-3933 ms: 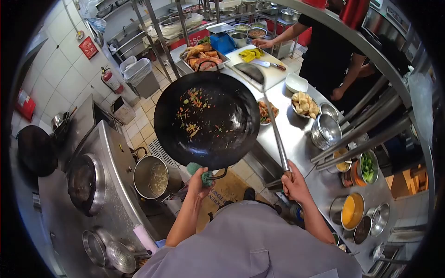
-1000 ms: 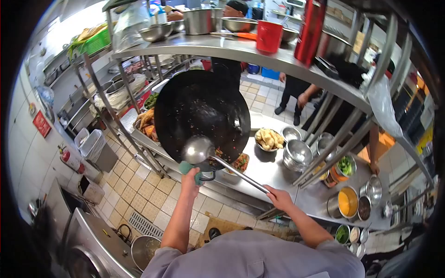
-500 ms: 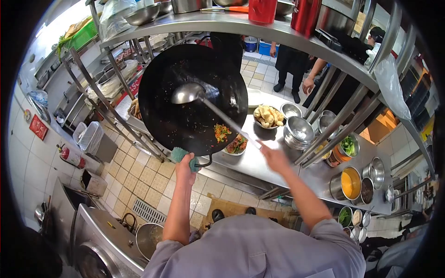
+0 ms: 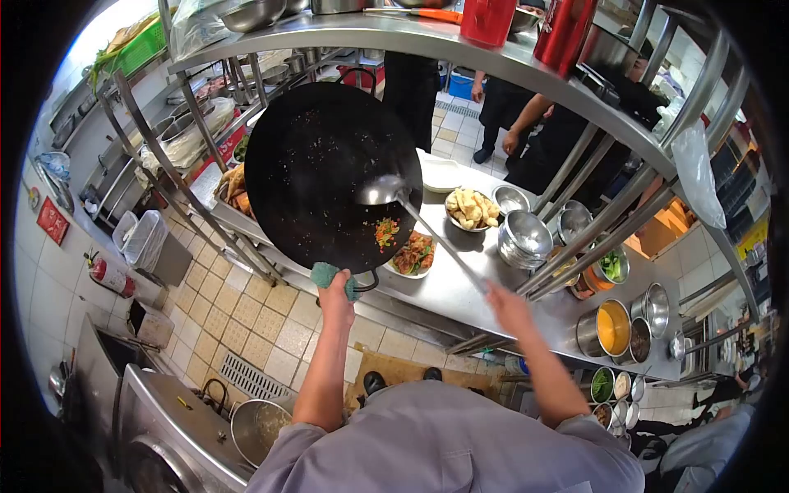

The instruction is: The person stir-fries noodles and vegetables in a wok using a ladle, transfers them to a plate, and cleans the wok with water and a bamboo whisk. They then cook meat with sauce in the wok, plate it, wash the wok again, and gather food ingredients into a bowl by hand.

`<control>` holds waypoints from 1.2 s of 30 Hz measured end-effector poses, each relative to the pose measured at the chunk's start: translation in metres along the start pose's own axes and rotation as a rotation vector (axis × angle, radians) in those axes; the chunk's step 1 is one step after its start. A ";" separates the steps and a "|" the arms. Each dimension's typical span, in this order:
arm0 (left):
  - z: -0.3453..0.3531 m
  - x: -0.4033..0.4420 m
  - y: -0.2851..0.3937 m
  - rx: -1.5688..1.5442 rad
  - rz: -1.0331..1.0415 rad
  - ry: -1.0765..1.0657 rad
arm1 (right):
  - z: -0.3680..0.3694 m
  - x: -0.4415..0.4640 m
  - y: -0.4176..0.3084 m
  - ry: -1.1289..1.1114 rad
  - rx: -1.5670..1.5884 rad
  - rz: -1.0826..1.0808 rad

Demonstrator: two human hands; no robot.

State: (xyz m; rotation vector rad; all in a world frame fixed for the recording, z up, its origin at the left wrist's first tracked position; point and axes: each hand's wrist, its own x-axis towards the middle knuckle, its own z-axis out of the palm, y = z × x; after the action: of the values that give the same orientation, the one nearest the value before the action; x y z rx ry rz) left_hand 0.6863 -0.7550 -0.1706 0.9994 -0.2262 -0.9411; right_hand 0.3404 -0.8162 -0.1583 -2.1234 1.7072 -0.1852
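A large black wok [image 4: 316,156] is tilted over the counter, its inside turned toward me. My left hand [image 4: 335,296] is closed at its near rim, gripping the wok's handle through a green cloth [image 4: 325,274]. My right hand [image 4: 509,309], slightly blurred, is wrapped round the end of a long steel ladle [image 4: 380,191]. The ladle's bowl is inside the wok, near its right side. Just below it sits a small heap of chopped red, green and yellow bits [image 4: 386,232]. A plate of cooked food [image 4: 414,256] stands beside the wok's lower right rim.
On the steel counter [image 4: 460,287] are a bowl of pale fried pieces [image 4: 472,209], stacked metal bowls [image 4: 526,237] and a pot of orange liquid [image 4: 615,327]. A steel shelf [image 4: 411,34] with posts arches overhead. Across the counter hangs another person's hand [image 4: 510,143].
The ladle's bowl has moved right and down inside the wok, and my right hand has shifted right and lower. The wok sits slightly further left in view and more of the plate shows.
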 end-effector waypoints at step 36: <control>-0.071 -0.492 -0.079 -0.749 0.391 1.023 | -0.015 0.003 -0.010 -0.730 0.515 -0.939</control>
State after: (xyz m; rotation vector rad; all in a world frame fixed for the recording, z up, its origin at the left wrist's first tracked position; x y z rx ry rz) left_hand 0.3850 -0.3523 -0.1555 0.5869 0.7250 -0.0412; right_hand 0.3452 -0.8212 -0.1411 -2.0298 0.1670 -0.0727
